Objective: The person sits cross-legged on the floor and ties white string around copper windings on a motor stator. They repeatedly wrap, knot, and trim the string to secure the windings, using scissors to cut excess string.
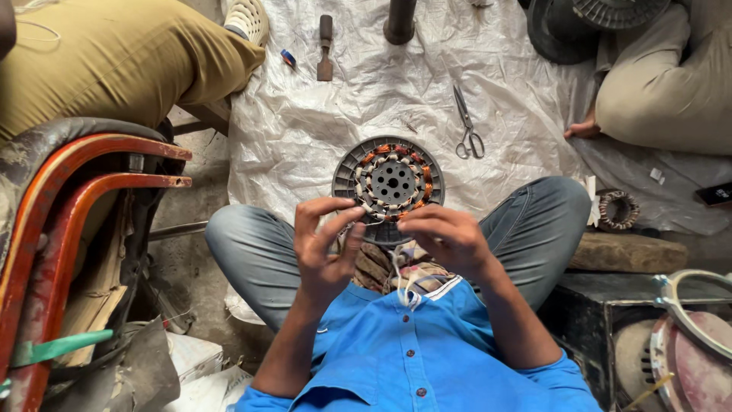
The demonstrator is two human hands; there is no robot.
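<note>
A person in a blue shirt sits cross-legged on the floor, both hands raised over a round motor stator (pixel 389 183) that rests between the knees on a white plastic sheet (pixel 305 122). The left hand (pixel 324 240) is held palm-in with fingers curled, thumb and forefinger pinched near the stator's lower left rim, apparently on a thin wire too fine to make out. The right hand (pixel 446 236) is loosely clenched, knuckles up, fingertips at the stator's lower right rim; whether it grips anything cannot be told.

One stator with copper windings lies at the centre. On the sheet beyond it are one pair of scissors (pixel 467 126), one chisel (pixel 325 49) and one dark pipe end (pixel 399 20). A second, smaller coil ring (pixel 618 210) sits beside the right knee. Two other people sit at the upper corners, seen only as a clothed leg each.
</note>
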